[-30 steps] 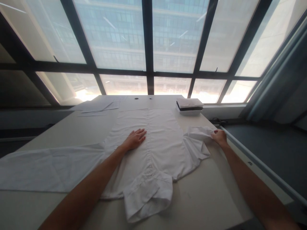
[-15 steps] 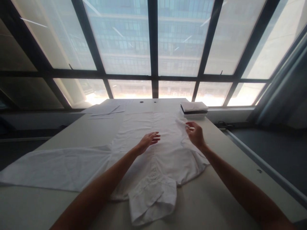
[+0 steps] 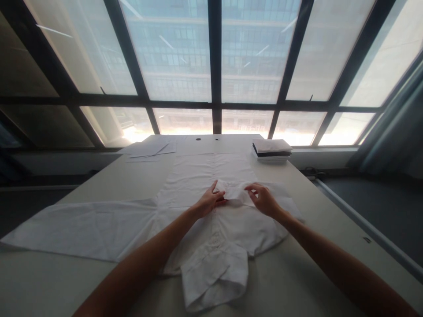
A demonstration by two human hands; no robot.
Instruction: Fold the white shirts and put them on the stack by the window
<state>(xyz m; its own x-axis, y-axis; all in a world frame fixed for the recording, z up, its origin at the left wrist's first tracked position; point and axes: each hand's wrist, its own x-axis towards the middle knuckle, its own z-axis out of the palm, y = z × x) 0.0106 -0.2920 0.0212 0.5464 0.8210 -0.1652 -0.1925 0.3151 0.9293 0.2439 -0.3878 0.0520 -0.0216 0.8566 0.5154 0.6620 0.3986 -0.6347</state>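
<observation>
A white long-sleeved shirt (image 3: 191, 176) lies spread on the table with its collar (image 3: 214, 277) towards me. One sleeve (image 3: 89, 224) stretches out flat to the left. The other sleeve is folded across the body, its cuff (image 3: 233, 190) raised between my hands. My right hand (image 3: 262, 200) pinches the cuff's right part between thumb and fingers. At the cuff's left end is my left hand (image 3: 209, 201), thumb up and fingers curled at the cloth; it appears to grip the edge. The button placket (image 3: 214, 224) runs down the middle, partly covered by the cuff.
A folded stack of white and black cloth (image 3: 272, 150) sits at the table's far right. Sheets of paper (image 3: 153, 149) lie at the far left. The white table (image 3: 284, 268) reaches towards large windows, and a curtain (image 3: 390, 119) hangs at right.
My right hand has brought the cuff leftward and nearer across the shirt. My left hand has shifted slightly and now meets the cuff's left end. The view has turned slightly.
</observation>
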